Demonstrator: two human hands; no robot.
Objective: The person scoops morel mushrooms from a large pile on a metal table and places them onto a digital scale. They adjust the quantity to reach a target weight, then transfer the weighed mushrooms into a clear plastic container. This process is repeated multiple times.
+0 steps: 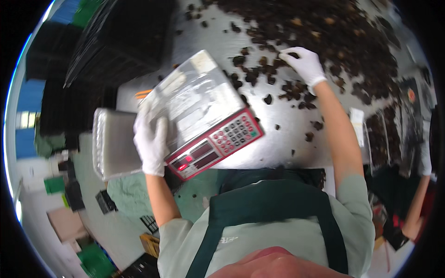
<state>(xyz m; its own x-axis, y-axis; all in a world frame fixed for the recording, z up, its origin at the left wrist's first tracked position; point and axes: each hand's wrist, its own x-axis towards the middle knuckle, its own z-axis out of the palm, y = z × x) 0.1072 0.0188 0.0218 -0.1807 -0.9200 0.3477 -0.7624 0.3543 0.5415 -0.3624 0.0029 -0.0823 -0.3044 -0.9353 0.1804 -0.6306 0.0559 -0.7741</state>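
Observation:
My left hand [150,139], in a white glove, grips the left corner of a digital weighing scale [205,100], its thumb apart from the fingers. The scale has a shiny metal platter, a red-framed keypad and a lit red display; it sits at an angle to the table's edge. My right hand [304,64], also gloved in white, is over dark dried pieces, possibly wood ear fungus [257,71], with thumb and fingertips drawn together. A dark patch shows between them; whether it is a held piece is unclear.
A large heap of the dark pieces [333,38] covers the far side of the metal table [278,146]. Stacked black crates [121,41] stand at the left, above a stack of clear plastic trays [116,142]. On the right, a co-worker's gloved hand [426,153] is near filled trays [382,135].

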